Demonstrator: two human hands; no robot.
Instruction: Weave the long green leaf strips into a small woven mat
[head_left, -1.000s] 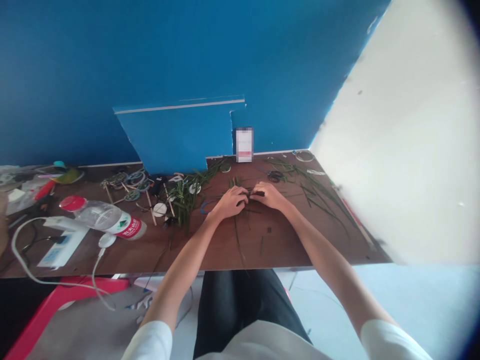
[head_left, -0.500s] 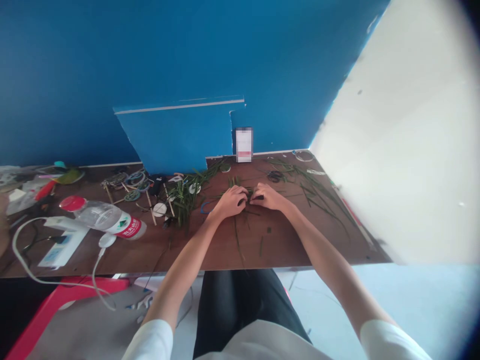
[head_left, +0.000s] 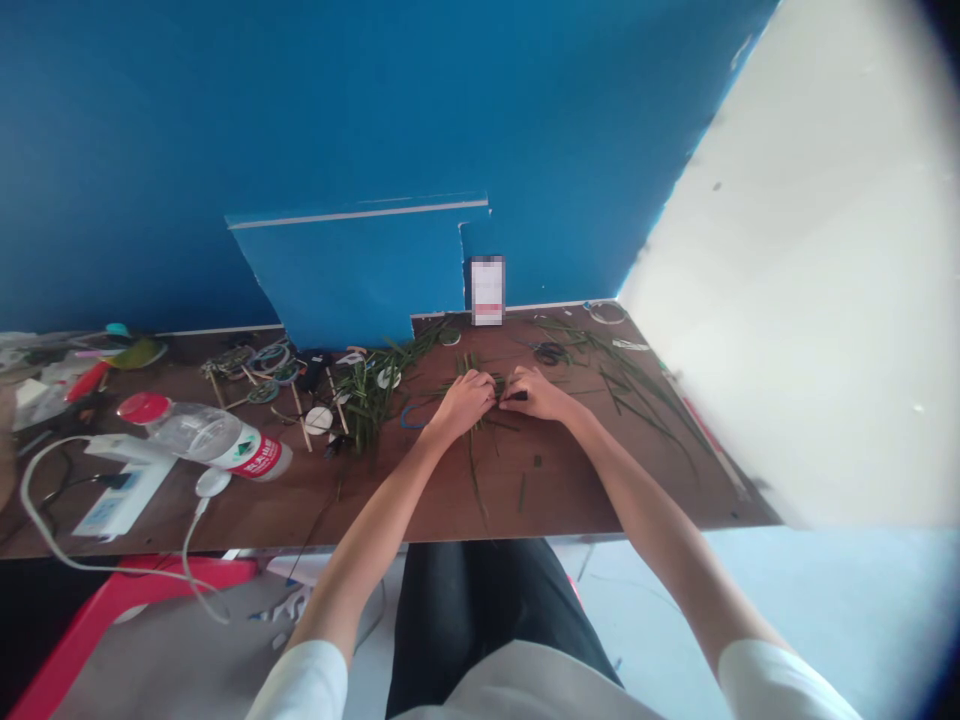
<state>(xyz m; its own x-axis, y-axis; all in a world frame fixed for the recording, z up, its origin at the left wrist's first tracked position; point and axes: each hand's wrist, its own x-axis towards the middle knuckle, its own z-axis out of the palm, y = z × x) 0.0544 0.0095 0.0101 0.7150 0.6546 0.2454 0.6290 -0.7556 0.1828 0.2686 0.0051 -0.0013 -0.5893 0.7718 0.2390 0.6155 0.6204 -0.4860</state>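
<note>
Over the middle of the brown table, my left hand [head_left: 466,400] has its fingers bent down onto several crossed green grass blades [head_left: 470,362]. My right hand [head_left: 538,394] is close beside it, thumb and fingers pinched on the same strips. A small dark patch shows under the right fingers; I cannot make out what it is. Blade ends stick out above and left of the hands, and one long blade [head_left: 474,478] trails toward the table's front edge. The fingers hide the part being gripped.
Left of the hands lie a heap of green leaves [head_left: 367,405], tape rolls [head_left: 271,357], a lying water bottle [head_left: 199,430] and a power strip [head_left: 124,500]. Scissors [head_left: 551,352] lie behind my right hand. A phone [head_left: 487,290] leans on the blue wall. Loose blades [head_left: 652,385] lie right.
My left fingers have closed in a little over the grass blades, and the gap by its thumb is smaller. Both hands otherwise stay in the same place.
</note>
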